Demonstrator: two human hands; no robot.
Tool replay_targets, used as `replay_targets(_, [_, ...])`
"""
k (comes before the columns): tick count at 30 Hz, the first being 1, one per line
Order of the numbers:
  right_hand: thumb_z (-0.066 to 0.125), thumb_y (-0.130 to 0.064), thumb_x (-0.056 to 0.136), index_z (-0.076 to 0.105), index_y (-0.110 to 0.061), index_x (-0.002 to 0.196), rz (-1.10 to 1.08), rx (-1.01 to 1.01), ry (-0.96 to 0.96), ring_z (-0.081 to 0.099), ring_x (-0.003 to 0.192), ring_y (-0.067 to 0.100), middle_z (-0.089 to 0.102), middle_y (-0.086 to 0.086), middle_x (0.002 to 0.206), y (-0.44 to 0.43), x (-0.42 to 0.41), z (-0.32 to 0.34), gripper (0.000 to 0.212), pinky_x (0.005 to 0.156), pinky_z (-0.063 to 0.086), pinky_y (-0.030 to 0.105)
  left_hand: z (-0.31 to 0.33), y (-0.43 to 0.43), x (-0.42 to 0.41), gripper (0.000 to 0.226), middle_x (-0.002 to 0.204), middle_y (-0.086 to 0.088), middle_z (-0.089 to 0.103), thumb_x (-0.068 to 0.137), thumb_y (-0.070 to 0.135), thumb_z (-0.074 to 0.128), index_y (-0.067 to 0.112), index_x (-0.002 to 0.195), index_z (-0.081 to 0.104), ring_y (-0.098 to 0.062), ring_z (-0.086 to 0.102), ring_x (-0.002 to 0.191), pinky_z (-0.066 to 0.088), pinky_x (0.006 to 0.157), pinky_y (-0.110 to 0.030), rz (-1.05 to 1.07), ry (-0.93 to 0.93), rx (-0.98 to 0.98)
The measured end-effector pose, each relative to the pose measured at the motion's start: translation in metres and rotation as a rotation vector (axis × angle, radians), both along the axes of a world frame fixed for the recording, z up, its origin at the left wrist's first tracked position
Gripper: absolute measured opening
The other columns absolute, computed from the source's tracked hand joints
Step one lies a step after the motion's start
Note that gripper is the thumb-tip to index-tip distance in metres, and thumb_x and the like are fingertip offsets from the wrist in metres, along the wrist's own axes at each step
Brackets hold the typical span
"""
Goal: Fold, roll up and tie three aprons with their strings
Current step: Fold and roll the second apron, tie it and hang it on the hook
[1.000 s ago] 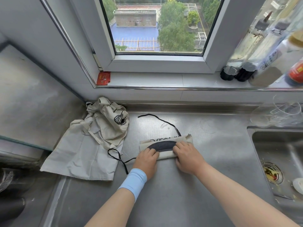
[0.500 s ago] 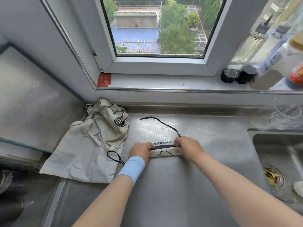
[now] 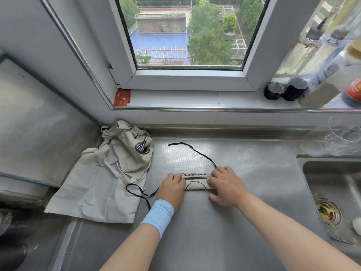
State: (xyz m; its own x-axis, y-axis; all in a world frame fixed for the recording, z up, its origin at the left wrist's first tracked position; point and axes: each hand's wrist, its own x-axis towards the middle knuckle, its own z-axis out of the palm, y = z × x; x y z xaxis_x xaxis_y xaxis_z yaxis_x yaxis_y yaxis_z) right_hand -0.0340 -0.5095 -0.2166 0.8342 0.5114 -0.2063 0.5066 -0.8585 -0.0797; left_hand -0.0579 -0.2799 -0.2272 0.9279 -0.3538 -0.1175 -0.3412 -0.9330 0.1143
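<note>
Gripping one rolled apron [image 3: 196,185]: left hand [image 3: 172,189], right hand [image 3: 227,185].

Steel counter [image 3: 195,231]: rolled apron [image 3: 196,184]; crumpled aprons [image 3: 109,178].

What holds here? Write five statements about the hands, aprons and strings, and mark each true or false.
1. Both the left hand and right hand hold the rolled apron. True.
2. The roll is tied. False: its black string lies loose on the counter.
3. A loose apron pile lies left of the roll. True.
4. The roll sits in the sink. False: it lies on the counter, left of the sink.
5. The blue wristband is on the right arm. False: the wristband is on the left arm.
</note>
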Motion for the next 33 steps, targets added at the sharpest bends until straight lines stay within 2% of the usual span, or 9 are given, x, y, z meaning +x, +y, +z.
replay_targets(6, [0.078,-0.025,0.075,0.065,-0.022,0.069,-0.016,-0.038,-0.106,0.056,0.069,0.022,0.057,-0.002,0.074,0.007,0.004,-0.007,0.014,0.063,0.042,0.034,-0.005,0.007,0.013,0.031,0.079,0.0,0.06,0.055,0.002,0.082,0.017,0.077,0.067,-0.023,0.056,0.067,0.043,0.049,-0.03,0.016,0.001,-0.032])
replay_targets(10, [0.054,-0.037,0.097,0.071,-0.022,0.091,-0.22,0.03,0.125,0.061,0.092,0.027,0.066,0.001,0.092,0.008,0.025,0.007,0.024,0.075,0.043,0.035,0.012,0.005,0.033,0.036,0.107,-0.003,0.06,0.09,0.003,0.047,0.023,0.118,0.056,-0.027,0.055,0.101,0.047,0.076,-0.037,0.101,0.199,-0.07])
replay_targets(12, [0.06,-0.037,0.092,0.07,-0.026,0.1,-0.343,0.103,0.253,0.062,0.099,0.024,0.068,-0.001,0.101,0.01,0.037,0.011,0.017,0.076,0.045,0.031,0.018,0.004,0.042,0.04,0.114,0.0,0.06,0.094,0.005,0.04,0.029,0.125,0.046,-0.026,0.054,0.102,0.045,0.079,-0.036,0.134,0.231,-0.053])
replay_targets(17, [0.07,-0.026,0.085,0.066,-0.029,0.103,-0.395,0.174,0.232,0.052,0.104,0.02,0.051,-0.003,0.109,0.014,0.046,0.008,0.019,0.075,0.039,0.03,0.01,-0.007,0.04,0.058,0.133,-0.002,0.045,0.089,0.0,0.04,0.031,0.138,0.044,-0.03,0.049,0.11,0.045,0.074,-0.034,-0.019,0.14,0.018])
replay_targets(19, [0.064,-0.02,0.087,0.07,-0.03,0.097,-0.326,0.124,0.186,0.053,0.103,0.022,0.055,-0.002,0.104,0.015,0.044,0.005,0.016,0.071,0.036,0.029,0.003,-0.009,0.035,0.054,0.125,-0.005,0.054,0.085,0.005,0.041,0.024,0.135,0.05,-0.029,0.049,0.109,0.045,0.075,-0.035,-0.04,0.053,0.06])
replay_targets(24, [0.073,-0.013,0.069,0.065,-0.018,0.072,-0.108,0.008,-0.016,0.057,0.074,0.027,0.057,0.004,0.079,0.016,0.023,-0.002,0.01,0.051,0.041,0.034,-0.01,-0.012,0.026,0.053,0.121,-0.004,0.052,0.074,0.025,0.061,0.014,0.126,0.057,-0.025,0.045,0.106,0.048,0.09,-0.037,-0.038,0.052,0.003])
replay_targets(27, [0.062,-0.022,0.071,0.063,-0.015,0.095,-0.088,0.04,-0.026,0.055,0.083,0.027,0.057,0.004,0.092,0.01,0.013,-0.013,0.025,0.062,0.047,0.038,-0.011,-0.014,0.03,0.051,0.147,-0.005,0.033,0.092,0.027,0.048,0.014,0.141,0.039,-0.029,0.027,0.135,0.019,0.118,-0.039,-0.009,0.112,-0.058])
replay_targets(29, [0.06,-0.013,0.075,0.061,-0.012,0.109,-0.073,0.053,-0.049,0.054,0.086,0.028,0.056,0.005,0.099,0.005,0.011,-0.018,0.034,0.071,0.049,0.039,-0.02,-0.01,0.03,0.053,0.159,-0.002,0.019,0.097,0.021,0.044,0.014,0.148,0.031,-0.029,0.009,0.147,-0.001,0.121,-0.039,-0.021,0.14,-0.101])
replay_targets(33, [0.045,-0.002,0.082,0.064,-0.004,0.117,0.037,0.004,-0.188,0.062,0.083,0.03,0.064,0.01,0.098,-0.001,0.009,-0.025,0.039,0.077,0.055,0.041,-0.031,0.002,0.032,0.061,0.156,-0.002,0.028,0.092,0.004,0.052,0.02,0.148,0.035,-0.034,0.011,0.147,0.002,0.119,-0.045,-0.073,0.163,-0.175])
